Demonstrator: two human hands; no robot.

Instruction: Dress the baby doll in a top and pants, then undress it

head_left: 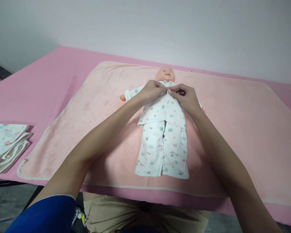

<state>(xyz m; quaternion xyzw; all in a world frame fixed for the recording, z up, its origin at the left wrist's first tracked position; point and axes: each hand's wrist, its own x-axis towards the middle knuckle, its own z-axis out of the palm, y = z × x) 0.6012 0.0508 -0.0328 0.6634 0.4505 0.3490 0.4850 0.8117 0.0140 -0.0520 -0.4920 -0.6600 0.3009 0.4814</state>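
Note:
A baby doll (165, 74) lies on its back, dressed in a white printed baby shirt (157, 111) and matching trousers (150, 152). At the chest, my left hand (155, 90) pinches the front edge of the shirt. Just beside it, my right hand (185, 97) pinches the same front opening, fingertips almost touching those of the left. A button shows on the shirt just below my fingers. What sits exactly between the fingertips is too small to make out. The doll's hand (122, 97) pokes out of the sleeve on the left; the other sleeve is mostly hidden behind my right hand.
Under the doll is a peach blanket (92, 106) with a pale border, spread over a pink-covered table (38, 84). Folded white printed cloth (9, 145) lies at the left edge. A pale wall (160, 29) stands behind the table.

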